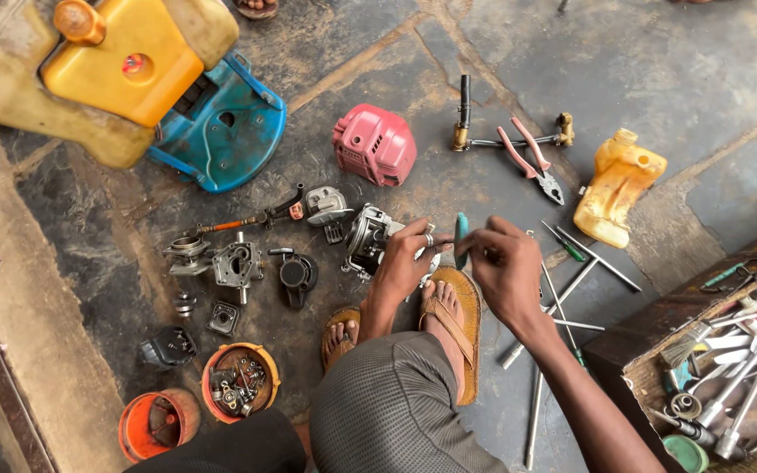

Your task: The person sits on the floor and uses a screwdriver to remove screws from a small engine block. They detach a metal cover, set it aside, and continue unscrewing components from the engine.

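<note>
A green-handled screwdriver stands nearly upright, pinched at the handle. Just left of it sits a small grey metal engine block, finned and grimy, resting on the stone floor above a sandalled foot.

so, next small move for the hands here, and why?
Probably bring the screwdriver tip down onto the engine block. The right hand holds its green handle upright, just right of the block, while the left hand rests on the block, steadying it. Which screw it would meet can't be told from this view.
</note>
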